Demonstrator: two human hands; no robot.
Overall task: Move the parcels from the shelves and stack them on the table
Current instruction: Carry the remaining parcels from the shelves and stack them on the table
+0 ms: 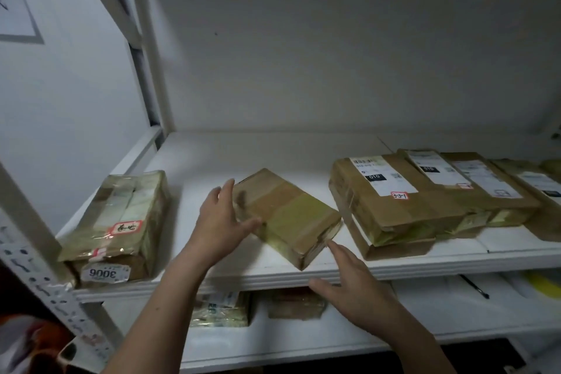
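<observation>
okay, my left hand (223,222) is flat with fingers spread, touching the 9 o'clock edge of the brown parcel (285,215). right hand (355,279) is spread too, fingertips at its 4 o'clock corner, holding nothing. the parcel lies skewed on the white shelf (212,161). 3006 parcel (121,228) at 9 o'clock, overlapping parcels (394,194) at 3 o'clock.

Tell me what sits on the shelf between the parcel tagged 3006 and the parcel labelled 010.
In the head view, one skewed taped parcel lies there, the left hand touching its left side; bare shelf flanks it.
</observation>
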